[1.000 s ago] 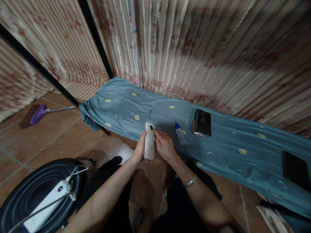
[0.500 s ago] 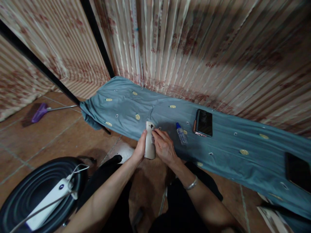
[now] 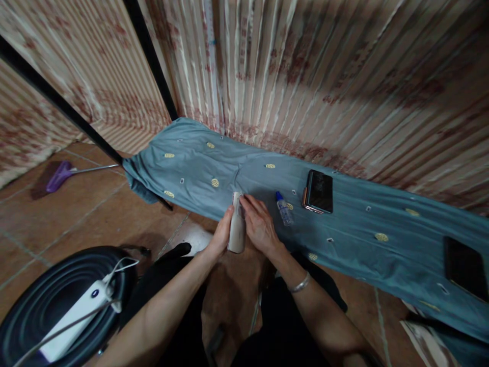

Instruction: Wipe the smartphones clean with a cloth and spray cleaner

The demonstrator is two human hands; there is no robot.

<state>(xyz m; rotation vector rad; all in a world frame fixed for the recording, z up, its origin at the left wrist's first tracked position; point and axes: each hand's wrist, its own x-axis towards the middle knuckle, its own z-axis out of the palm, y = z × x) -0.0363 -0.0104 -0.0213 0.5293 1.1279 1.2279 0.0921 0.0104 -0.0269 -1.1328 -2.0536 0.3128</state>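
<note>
A corrugated wall with reddish stains is running behind a long surface draped in a blue-grey cloth (image 3: 344, 239) dotted with small yellow ovals, above a brown tiled floor. At the cloth's near edge the person is holding a slim, smooth, off-white phone (image 3: 237, 224) edge-on between both hands. The left hand (image 3: 220, 237) is curling around its left side, thumb up along the edge. The right hand (image 3: 262, 227) is pressing against its right side, fingers bent over the top corner. Just right of the hands, a small clear plastic bottle (image 3: 283, 209) with a blue cap is lying on the cloth, and beyond it a dark glossy phone (image 3: 319, 191) is lying flat.
</note>
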